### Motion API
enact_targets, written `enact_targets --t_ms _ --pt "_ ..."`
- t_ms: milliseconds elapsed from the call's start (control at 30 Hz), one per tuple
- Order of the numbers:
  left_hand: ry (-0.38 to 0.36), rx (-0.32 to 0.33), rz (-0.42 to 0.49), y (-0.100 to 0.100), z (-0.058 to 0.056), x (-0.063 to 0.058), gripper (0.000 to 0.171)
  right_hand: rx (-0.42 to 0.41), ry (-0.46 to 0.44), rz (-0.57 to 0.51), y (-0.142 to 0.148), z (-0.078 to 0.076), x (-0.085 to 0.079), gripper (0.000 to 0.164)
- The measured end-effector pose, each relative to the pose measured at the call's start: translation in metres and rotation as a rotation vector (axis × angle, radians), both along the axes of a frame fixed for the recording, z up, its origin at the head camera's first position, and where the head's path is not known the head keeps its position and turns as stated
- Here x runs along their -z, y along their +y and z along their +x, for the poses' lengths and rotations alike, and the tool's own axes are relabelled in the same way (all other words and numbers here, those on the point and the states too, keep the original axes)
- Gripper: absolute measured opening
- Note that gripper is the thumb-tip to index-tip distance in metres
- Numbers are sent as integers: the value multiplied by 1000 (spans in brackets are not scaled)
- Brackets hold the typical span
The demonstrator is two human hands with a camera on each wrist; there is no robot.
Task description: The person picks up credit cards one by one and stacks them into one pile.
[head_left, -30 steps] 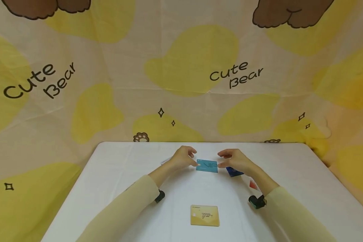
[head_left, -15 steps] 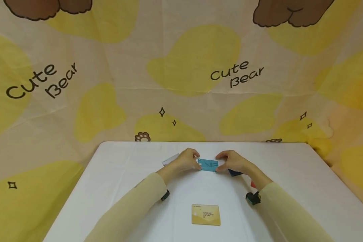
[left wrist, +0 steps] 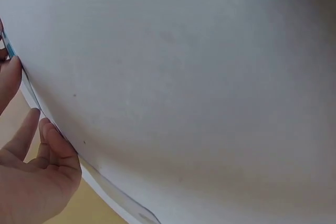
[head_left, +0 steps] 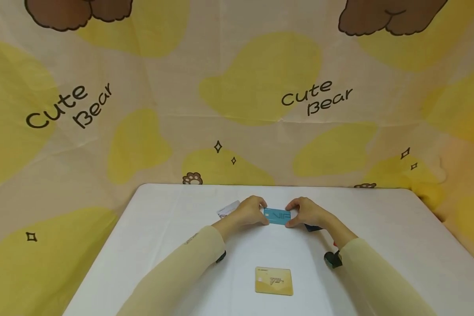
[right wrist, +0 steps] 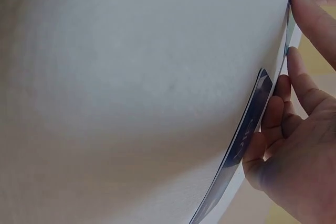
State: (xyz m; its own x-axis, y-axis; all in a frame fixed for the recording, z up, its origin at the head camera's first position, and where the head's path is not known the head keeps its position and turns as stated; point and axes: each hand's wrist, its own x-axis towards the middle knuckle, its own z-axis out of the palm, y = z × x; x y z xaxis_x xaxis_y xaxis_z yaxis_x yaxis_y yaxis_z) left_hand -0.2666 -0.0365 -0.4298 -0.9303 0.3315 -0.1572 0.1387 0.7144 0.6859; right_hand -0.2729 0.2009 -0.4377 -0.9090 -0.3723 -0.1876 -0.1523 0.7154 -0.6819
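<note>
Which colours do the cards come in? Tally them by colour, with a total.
Teal card: 1
Gold card: 1
White card, partly hidden: 1
Dark blue card, partly hidden: 1
Red piece, mostly hidden: 1
Total: 5, counting the red piece as a card.

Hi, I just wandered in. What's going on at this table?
A person's left hand and right hand hold a teal card by its two short ends, toward the far side of the white table. A gold card lies by itself, nearer the person. A dark blue card shows partly behind the right hand, and a whitish card is partly hidden by the left.
</note>
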Motion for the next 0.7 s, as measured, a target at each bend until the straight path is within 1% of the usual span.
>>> enact_targets --t_ms 133,300,400,500,700 --pt "-2 3 -14 1 -1 1 44 11 -4 0 0 1 0 53" --pt "-6 6 -37 5 -1 0 46 34 -5 6 0 4 -1 53" --pt "-5 0 -44 7 -2 0 47 35 5 4 0 6 -2 53" --pt "5 -7 -32 7 -2 0 47 38 11 -23 -1 8 -2 52" --pt "41 11 8 8 -1 1 49 12 42 -78 -2 12 -3 51"
